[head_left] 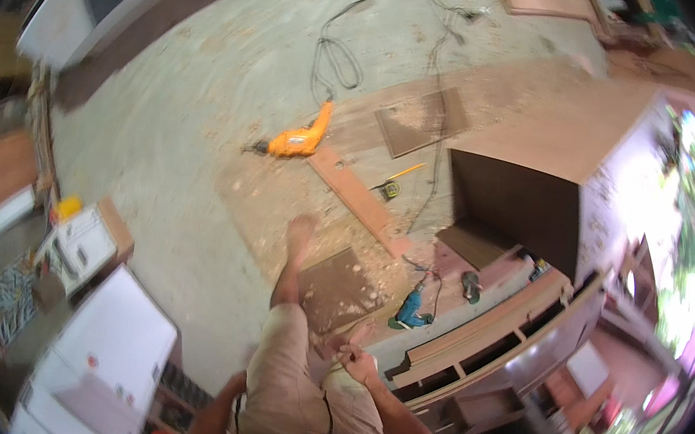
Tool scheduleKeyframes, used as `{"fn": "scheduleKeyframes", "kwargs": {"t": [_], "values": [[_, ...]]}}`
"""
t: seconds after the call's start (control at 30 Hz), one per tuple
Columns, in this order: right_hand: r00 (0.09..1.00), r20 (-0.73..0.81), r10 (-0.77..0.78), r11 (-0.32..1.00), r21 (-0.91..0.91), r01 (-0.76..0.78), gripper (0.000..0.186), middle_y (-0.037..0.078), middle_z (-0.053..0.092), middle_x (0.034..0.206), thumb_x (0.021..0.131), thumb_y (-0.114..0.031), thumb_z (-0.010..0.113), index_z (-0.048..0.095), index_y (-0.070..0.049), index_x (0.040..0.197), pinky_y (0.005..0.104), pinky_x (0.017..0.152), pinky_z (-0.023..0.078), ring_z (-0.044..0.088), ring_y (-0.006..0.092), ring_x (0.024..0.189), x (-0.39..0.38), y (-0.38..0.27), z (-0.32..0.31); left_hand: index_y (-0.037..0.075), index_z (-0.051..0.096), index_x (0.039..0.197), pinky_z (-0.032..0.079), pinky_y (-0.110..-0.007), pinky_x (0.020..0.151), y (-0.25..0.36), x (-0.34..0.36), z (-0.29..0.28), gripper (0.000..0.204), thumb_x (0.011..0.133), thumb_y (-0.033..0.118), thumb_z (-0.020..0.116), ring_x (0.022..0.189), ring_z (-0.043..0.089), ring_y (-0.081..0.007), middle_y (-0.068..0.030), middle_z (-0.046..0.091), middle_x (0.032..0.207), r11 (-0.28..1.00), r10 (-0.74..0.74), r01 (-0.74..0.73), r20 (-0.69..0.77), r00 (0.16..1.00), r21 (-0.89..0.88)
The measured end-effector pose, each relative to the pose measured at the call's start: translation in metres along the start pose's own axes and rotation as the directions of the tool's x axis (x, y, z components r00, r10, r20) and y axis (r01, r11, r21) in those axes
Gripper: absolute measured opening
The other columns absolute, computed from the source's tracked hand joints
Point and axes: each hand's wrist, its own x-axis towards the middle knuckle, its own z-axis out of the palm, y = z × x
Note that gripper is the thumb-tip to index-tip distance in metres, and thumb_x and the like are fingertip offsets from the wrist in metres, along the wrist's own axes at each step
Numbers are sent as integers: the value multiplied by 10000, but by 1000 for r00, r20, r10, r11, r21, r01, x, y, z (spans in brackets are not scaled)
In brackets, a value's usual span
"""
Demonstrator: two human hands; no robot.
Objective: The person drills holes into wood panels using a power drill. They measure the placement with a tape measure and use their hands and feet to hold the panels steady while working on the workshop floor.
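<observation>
**Right hand curled at the knee; tools and panels spread on the floor**

Grip: the right hand (359,366) is held over the right knee, fingers curled inward. Whether anything small is pinched there cannot be told. The left hand (236,385) is seen only as a sliver beside the left thigh; its state cannot be told.

Nearest items: a dark panel (340,288), strewn with chips, lies on the floor just ahead of the right hand. A teal power tool (412,310) lies to its right, near a slotted wooden frame (478,341).

Farther out: a reddish plank (354,199), a tape measure (390,190), a yellow pencil (408,172), an orange drill (298,140) with its cord (323,60), and an open brown box (528,194).

Handling (judgement): footing is best kept off cords and loose chips, bare feet being exposed. Tools are best lifted by the handle with bits turned away; panels are best brushed clean and held by opposite edges.

Unclear: the right foot is partly covered by the hand, fine detail is softened by blur, and the outer objects are cut off by the dark rim.
</observation>
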Motion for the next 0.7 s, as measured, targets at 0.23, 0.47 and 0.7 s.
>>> {"fn": "scheduleKeyframes", "kwargs": {"t": [0.23, 0.47, 0.7], "values": [[940, -204, -275, 959, -124, 253, 274, 135, 802, 1038, 1036, -368, 648, 798, -162, 1134, 452, 893, 580, 743, 352, 984, 64, 28, 22, 12, 738, 1304, 615, -365, 799, 113, 55, -20, 438, 967, 290, 771, 950, 765, -227, -132, 807, 1126, 960, 129, -154, 118, 985, 235], [977, -177, -119, 967, 201, 154, 344, 297, 729, 1278, 962, -387, 709, 803, -146, 1190, 573, 1133, 491, 645, 511, 1272, 53, -60, 47, -20, 734, 1290, 615, -356, 779, 193, 83, -107, 422, 986, 272, 754, 920, 762, -213, -133, 805, 1109, 852, 299, -308, 91, 950, 424], [908, -408, 99, 895, 435, 98, 303, 190, 794, 1114, 976, -349, 718, 792, -138, 1180, 515, 943, 597, 754, 423, 1060, 21, -45, 45, -21, 750, 1303, 612, -366, 877, 237, 57, -69, 459, 965, 288, 779, 961, 781, -234, -197, 814, 1122, 787, 353, -377, 146, 924, 488]]}}
